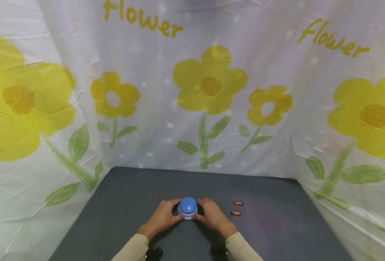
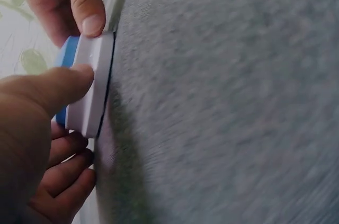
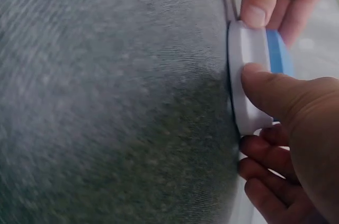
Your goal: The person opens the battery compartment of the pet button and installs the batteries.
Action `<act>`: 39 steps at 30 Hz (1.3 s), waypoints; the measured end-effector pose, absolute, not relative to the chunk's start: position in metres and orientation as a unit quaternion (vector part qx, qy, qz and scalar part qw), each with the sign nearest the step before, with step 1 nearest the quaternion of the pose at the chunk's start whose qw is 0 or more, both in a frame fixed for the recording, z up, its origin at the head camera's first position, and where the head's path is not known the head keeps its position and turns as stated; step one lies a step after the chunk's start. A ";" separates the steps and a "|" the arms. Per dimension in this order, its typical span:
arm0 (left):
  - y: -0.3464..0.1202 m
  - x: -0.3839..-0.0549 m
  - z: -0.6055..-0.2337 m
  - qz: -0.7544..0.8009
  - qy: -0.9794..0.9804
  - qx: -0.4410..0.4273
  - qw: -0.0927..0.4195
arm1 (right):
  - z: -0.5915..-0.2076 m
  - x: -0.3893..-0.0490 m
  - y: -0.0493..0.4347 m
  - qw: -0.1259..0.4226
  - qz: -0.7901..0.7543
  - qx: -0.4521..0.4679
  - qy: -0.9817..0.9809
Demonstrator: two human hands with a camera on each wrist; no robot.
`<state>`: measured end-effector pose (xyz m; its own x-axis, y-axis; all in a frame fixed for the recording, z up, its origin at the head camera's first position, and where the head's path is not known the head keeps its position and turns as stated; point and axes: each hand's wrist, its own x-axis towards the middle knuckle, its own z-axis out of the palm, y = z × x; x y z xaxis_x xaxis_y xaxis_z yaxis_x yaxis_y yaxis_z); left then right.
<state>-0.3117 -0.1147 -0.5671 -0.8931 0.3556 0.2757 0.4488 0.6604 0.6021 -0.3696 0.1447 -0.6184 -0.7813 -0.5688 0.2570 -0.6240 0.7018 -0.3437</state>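
Note:
A round push button (image 1: 188, 206) with a glossy blue dome and a white base sits upright on the dark grey table, near the front. The left hand (image 1: 164, 214) grips its left side, with the thumb (image 2: 79, 82) against the white rim and the fingers curled round the edge. From the other side the right hand (image 1: 210, 214) holds it in the same way, thumb (image 3: 259, 83) on the white base (image 3: 249, 49). Both thumbs are on the side nearest the person. The button's underside is hidden against the table.
To the right of the button lie two small batteries, one farther back (image 1: 238, 203) and one nearer (image 1: 235, 213). The grey table (image 1: 192, 181) is enclosed at the back and sides by a white cloth (image 1: 153, 141) printed with yellow flowers.

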 end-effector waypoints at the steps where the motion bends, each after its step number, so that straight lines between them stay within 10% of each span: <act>1: -0.113 -0.311 -0.568 -0.347 -0.911 -0.213 0.066 | -0.619 -0.368 0.144 0.072 0.209 0.321 -0.921; 39: -0.115 -0.292 -0.549 -0.584 -0.792 -0.118 0.134 | -0.537 -0.307 0.129 0.118 0.360 0.305 -0.874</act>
